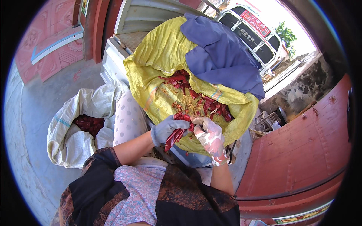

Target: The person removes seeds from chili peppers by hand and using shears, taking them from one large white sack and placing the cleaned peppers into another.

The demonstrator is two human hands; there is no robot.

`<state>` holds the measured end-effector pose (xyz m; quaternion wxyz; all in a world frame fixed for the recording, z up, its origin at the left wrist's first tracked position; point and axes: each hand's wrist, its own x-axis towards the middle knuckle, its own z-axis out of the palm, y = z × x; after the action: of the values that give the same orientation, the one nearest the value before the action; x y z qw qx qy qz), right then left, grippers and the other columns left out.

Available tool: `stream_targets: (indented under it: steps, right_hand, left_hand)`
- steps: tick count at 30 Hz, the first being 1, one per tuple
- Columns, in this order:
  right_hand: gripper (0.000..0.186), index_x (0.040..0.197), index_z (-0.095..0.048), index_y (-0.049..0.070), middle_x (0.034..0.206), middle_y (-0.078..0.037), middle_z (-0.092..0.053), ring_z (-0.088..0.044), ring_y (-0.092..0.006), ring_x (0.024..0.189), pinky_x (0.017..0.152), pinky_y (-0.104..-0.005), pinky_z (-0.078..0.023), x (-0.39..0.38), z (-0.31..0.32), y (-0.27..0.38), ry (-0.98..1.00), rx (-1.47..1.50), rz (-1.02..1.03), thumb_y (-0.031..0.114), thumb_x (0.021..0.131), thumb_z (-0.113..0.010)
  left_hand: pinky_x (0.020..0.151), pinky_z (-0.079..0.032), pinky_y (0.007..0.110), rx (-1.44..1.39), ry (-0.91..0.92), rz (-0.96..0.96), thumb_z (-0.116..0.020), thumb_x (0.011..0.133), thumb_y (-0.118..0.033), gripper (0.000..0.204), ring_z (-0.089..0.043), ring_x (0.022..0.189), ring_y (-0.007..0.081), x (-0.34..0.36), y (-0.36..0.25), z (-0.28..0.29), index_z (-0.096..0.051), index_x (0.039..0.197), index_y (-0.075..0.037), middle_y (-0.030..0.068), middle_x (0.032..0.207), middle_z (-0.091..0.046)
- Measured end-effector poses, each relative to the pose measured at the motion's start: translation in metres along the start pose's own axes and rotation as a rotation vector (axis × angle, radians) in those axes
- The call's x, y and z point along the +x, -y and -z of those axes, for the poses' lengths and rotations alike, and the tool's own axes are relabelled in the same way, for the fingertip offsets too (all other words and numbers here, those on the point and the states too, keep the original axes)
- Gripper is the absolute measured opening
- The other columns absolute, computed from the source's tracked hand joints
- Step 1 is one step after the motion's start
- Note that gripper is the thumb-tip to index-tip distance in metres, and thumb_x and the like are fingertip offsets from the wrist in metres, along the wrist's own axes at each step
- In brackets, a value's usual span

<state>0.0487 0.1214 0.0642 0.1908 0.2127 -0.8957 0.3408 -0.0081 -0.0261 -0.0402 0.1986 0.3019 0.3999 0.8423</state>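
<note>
My left hand (163, 130), in a grey glove, is closed around a few dried red chili peppers (174, 139), whose wrinkled pods stick out below and above the fingers. Against it, my right hand (209, 138), in a pink, white and grey patterned glove, pinches the end of a chili pepper; the stem between its fingertips is too small to make out. Both hands are over the mouth of a yellow woven sack (151, 58). Inside that sack lie more dried chilies (215, 107) and yellowish bits of stems and seeds (184, 102).
A blue cloth (222, 52) drapes over the sack's far right side. On the floor at left stands a white woven sack (103, 98) with red chilies (88, 124) in it. A red metal door (294, 150) is at right; a white vehicle (250, 35) is behind.
</note>
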Motion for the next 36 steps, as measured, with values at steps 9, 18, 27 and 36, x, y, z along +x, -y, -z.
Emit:
stream_targets:
  steps: [9,18,27,36]
  right_hand:
    - [0.019,0.093,-0.063,0.001,0.092,-0.013,-0.067,-0.065,-0.0199,0.079,0.07,-0.0271,-0.051,-0.004,-0.007,0.018,-0.111,0.039,-0.06,-0.005,0.076,-0.062]
    - [0.018,0.094,-0.066,0.006,0.083,-0.012,-0.062,-0.063,-0.0243,0.068,0.06,-0.0323,-0.05,-0.009,-0.005,0.0,-0.152,-0.333,0.256,0.004,0.076,-0.067]
    - [0.006,0.077,-0.056,0.002,0.074,-0.004,-0.058,-0.055,-0.0148,0.063,0.055,-0.0278,-0.042,-0.019,-0.036,-0.021,-0.287,0.412,-0.221,-0.001,0.079,-0.061]
    - [0.009,0.089,-0.058,0.006,0.067,0.003,-0.052,-0.04,-0.0045,0.045,0.041,-0.019,-0.029,-0.012,-0.031,-0.002,-0.313,0.908,-0.754,0.014,0.087,-0.061]
  left_hand:
    - [0.065,-0.048,0.023,-0.135,-0.088,0.272,-0.059,0.083,-0.008,0.014,-0.06,0.074,0.0092,0.0,-0.035,-0.013,-0.064,0.093,0.0,0.0038,0.083,-0.064]
    - [0.051,-0.043,0.022,-0.011,0.007,0.211,-0.063,0.08,-0.009,0.007,-0.055,0.056,0.0081,-0.001,-0.018,-0.011,-0.064,0.085,-0.004,0.0012,0.07,-0.059]
    - [0.05,-0.038,0.024,-0.079,-0.147,0.242,-0.065,0.078,-0.01,0.01,-0.05,0.054,0.0086,-0.001,-0.032,-0.031,-0.062,0.073,-0.002,0.0013,0.062,-0.056]
    - [0.052,-0.041,0.024,-0.13,-0.252,0.154,-0.062,0.079,-0.008,0.006,-0.052,0.056,0.0085,-0.002,-0.023,-0.037,-0.062,0.077,-0.003,0.0004,0.067,-0.058]
